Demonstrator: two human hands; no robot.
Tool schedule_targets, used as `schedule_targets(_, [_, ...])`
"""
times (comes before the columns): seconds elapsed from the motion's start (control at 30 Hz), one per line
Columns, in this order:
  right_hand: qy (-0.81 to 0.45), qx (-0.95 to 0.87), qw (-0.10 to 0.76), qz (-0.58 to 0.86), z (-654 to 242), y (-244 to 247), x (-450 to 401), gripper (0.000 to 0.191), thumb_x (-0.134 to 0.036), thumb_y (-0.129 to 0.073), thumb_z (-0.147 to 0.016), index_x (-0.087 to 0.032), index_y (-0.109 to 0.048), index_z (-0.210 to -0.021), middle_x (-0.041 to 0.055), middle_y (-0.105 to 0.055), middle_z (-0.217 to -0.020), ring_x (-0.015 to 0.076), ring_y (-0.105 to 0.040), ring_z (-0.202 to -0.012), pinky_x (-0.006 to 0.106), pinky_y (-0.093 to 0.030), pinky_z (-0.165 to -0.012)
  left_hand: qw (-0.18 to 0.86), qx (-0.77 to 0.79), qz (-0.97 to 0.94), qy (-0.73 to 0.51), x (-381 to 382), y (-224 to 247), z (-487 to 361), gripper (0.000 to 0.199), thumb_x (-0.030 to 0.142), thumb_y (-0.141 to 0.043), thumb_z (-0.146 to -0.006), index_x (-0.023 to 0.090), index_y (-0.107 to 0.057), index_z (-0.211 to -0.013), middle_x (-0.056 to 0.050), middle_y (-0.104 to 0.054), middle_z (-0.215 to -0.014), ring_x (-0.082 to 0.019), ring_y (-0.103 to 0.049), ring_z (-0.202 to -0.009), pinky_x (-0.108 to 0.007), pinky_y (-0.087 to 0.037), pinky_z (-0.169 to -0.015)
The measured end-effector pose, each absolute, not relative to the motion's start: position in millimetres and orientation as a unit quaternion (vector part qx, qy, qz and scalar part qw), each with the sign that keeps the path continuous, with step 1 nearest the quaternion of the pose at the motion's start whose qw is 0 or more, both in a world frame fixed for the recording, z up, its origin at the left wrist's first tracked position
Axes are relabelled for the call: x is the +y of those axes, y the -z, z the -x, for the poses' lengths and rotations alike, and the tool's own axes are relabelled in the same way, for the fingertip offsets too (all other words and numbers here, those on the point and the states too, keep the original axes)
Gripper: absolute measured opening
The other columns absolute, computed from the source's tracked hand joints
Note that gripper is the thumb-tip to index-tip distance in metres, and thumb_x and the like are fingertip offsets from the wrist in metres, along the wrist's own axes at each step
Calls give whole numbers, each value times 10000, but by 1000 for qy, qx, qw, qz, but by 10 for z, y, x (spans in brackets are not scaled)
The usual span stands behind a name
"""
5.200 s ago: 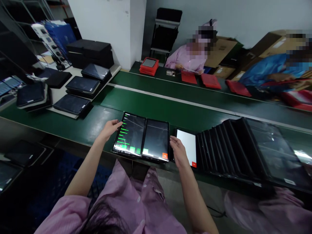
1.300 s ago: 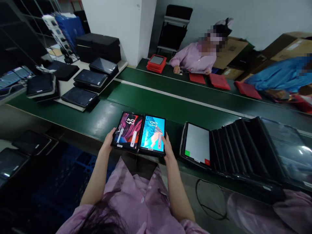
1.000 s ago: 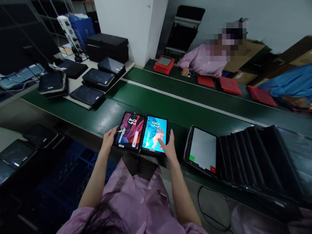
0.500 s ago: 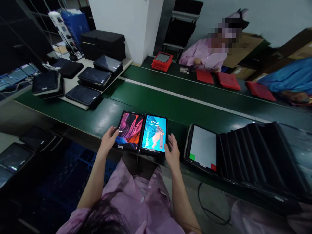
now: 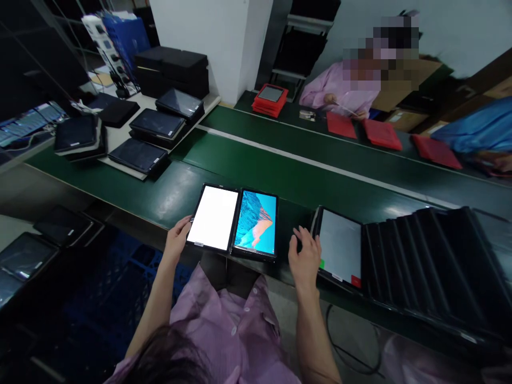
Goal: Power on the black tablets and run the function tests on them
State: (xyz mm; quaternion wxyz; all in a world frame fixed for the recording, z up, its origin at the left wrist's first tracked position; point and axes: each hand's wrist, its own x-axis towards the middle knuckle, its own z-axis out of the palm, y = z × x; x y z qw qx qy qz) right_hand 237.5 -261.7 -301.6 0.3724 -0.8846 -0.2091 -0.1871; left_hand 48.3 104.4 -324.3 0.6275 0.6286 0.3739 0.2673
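Two lit tablets lie side by side at the table's near edge. The left tablet point(image 5: 214, 217) shows a plain white screen. The right tablet point(image 5: 256, 221) displays a blue and orange mountain picture. My left hand point(image 5: 178, 234) is closed at the left edge of the white-screen tablet, its fingers bent against the side. To the right of the mountain-picture tablet, my right hand point(image 5: 304, 256) hovers open with fingers apart and nothing in them. It is nearest to a grey-screen tablet point(image 5: 340, 242) with a green and a red corner square, and partly covers the green one.
Several dark tablets point(image 5: 424, 261) lean in a row at the right. More tablets point(image 5: 138, 154) lie on a light board at the left. Across the green table point(image 5: 256, 152), a person point(image 5: 342, 85) sits by red sleeves point(image 5: 382, 133); a blue sleeve point(image 5: 472, 128) shows farther right.
The left tablet's screen went from a coloured picture to white. On the right tablet, the clock and notices vanished. My right hand moved right, away from that tablet's edge.
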Motion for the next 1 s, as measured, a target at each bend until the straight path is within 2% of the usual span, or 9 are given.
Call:
schedule_targets(0.1, [168, -244, 386, 874, -2223, 3009, -2546, 398, -408, -537, -1134, -242, -701, -1456, 119, -808, -1379, 324, -681, -1425, 693, -383, -1333, 613, 372, -642, -271, 1030, 3246, -493, 471, 548, -813, -862, 185, -872, -1158, -148, -768, -1447, -358, -641, -1460, -517, -434, -1308])
schedule_targets(0.2, [154, -273, 403, 860, -1998, 3030, -2348, 343, -364, -545, -1135, -272, -720, -1414, 95, -810, -1372, 311, -708, -1394, 666, -455, -1296, 621, 367, -644, -255, 1006, 3232, -444, 548, 555, -809, -872, 187, -843, -1277, -147, -745, -1490, -357, -628, -1477, -517, -423, -1314])
schedule_targets(0.43, [107, -370, 414, 825, -1707, 3027, -2082, 369, -251, -548, -1134, -307, -680, -1475, 68, -802, -1388, 292, -676, -1454, 643, -463, -1312, 620, 312, -693, -195, 1014, 3159, -258, 812, 579, -885, -790, 215, -727, -1499, -137, -607, -1669, -374, -502, -1600, -487, -376, -1344])
schedule_targets(0.63, [84, -433, 405, 801, -1660, 2955, -2012, 415, -199, -578, -1115, -327, -684, -1495, 51, -820, -1359, 290, -695, -1442, 647, -474, -1320, 609, 275, -730, -145, 1027, 3086, -172, 1035, 510, -943, -742, 216, -567, -1661, -158, -477, -1768, -388, -459, -1627, -499, -348, -1356])
schedule_targets(0.8, [57, -513, 389, 763, -1722, 2939, -2187, 446, -167, -618, -1083, -333, -698, -1490, 25, -870, -1206, 295, -690, -1457, 677, -476, -1317, 557, 281, -769, -141, 1056, 3058, -203, 997, 471, -947, -742, 226, -586, -1638, -148, -515, -1740, -379, -461, -1627, -484, -329, -1366])
schedule_targets(1.0, [43, -508, 349, 787, -1931, 2962, -2303, 410, -197, -609, -1101, -330, -722, -1472, 34, -874, -1206, 307, -661, -1491, 699, -471, -1312, 476, 363, -787, -153, 1060, 3042, -473, 840, 515, -958, -737, 217, -700, -1478, -179, -662, -1572, -425, -588, -1495, -522, -413, -1304])
